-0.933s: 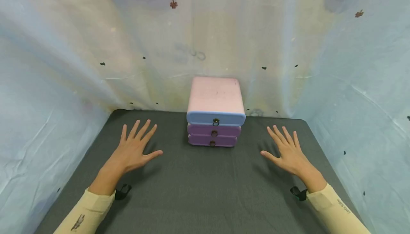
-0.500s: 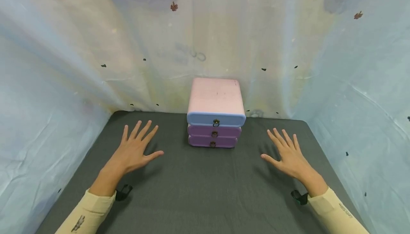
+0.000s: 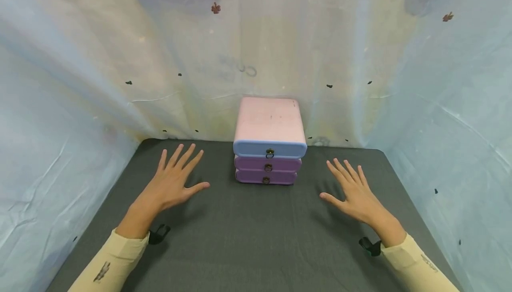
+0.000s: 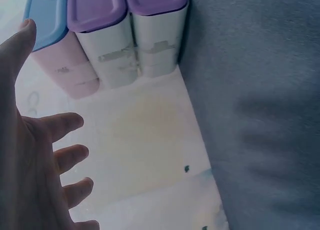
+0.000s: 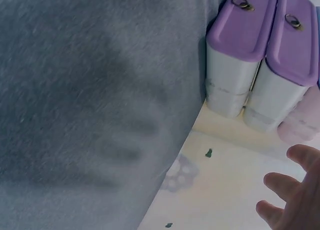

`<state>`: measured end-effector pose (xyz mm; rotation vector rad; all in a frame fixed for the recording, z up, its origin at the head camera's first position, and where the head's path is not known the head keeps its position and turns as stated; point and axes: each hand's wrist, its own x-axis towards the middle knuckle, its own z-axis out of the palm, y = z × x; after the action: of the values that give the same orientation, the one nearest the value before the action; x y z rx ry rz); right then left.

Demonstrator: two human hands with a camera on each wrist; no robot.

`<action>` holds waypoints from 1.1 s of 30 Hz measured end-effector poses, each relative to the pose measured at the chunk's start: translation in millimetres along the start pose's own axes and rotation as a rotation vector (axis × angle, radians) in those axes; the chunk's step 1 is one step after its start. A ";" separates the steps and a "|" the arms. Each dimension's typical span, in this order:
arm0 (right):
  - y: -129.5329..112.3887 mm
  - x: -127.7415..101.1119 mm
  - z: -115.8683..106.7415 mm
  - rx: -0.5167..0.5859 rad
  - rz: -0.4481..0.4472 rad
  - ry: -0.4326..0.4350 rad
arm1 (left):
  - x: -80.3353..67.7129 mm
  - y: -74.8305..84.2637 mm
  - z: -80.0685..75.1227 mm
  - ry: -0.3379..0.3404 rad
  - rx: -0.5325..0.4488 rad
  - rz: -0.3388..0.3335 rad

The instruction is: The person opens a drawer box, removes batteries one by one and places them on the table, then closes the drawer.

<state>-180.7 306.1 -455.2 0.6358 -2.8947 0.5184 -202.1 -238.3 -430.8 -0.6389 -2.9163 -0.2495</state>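
1. Left hand (image 3: 174, 184): fingers spread, grip holding nothing, above the desk (image 3: 256, 238).
2. Right hand (image 3: 354, 193): same, empty.
3. Drawer box (image 3: 269, 143) stands between them at the desk's back edge, drawers closed.
4. Judged step: pre-reach; next needs a ring pull (image 3: 270, 153) pinched.

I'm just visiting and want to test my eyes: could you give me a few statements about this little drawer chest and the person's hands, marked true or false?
1. The drawer chest has three drawers. True.
2. The top drawer front is purple. False: it is blue; the two below are purple.
3. The left hand grips a drawer ring. False: it is spread open, apart from the chest.
4. The right hand holds nothing. True.
5. All the drawers look closed. True.
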 end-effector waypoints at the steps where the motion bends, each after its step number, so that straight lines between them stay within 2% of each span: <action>1: -1.8 0.7 0.1 0.001 -0.007 0.003 | 1.4 1.5 -1.8 0.007 -0.003 0.007; 14: -22.5 6.5 -3.3 0.025 -0.060 0.006 | 20.2 15.7 -19.4 0.031 -0.001 0.055; 22: -31.2 8.8 -5.0 0.040 -0.078 0.001 | 31.0 25.0 -29.8 -0.003 0.023 0.068; 33: -46.2 15.7 -3.8 0.085 -0.151 0.027 | 51.4 41.3 -45.5 -0.018 0.027 0.108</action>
<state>-174.9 262.1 -434.5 0.8448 -2.7827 0.6258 -226.0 -189.5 -371.9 -0.7957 -2.8852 -0.1923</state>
